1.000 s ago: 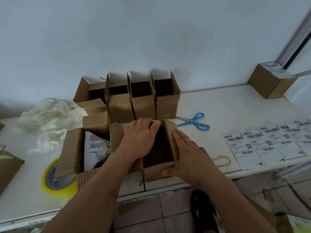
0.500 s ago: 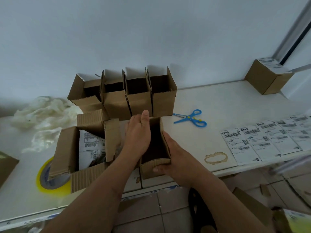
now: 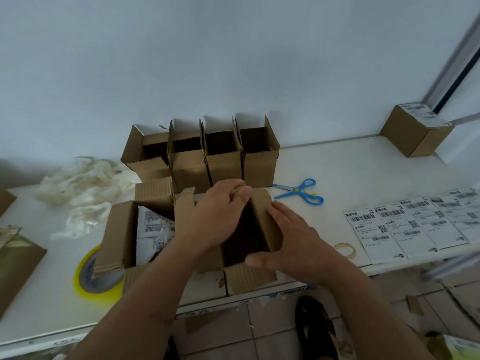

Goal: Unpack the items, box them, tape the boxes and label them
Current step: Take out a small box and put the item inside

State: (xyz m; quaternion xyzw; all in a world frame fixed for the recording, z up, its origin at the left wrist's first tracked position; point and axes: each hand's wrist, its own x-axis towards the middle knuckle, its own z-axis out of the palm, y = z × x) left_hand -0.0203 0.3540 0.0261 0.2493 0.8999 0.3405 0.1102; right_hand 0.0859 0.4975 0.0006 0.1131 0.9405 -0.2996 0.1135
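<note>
Between both hands [image 3: 215, 216], seemingly open box [image 3: 262, 222].

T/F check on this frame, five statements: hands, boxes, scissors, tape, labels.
1. Both hands, left hand and right hand, are on the open small box. True.
2. The scissors are red. False: blue with a yellow pivot.
3. Four open boxes stand in a row by the wall. True.
4. The tape roll sits on top of the labels. False: it lies at the left, partly under an open carton.
5. The far-right box is open. False: closed, labelled.
</note>
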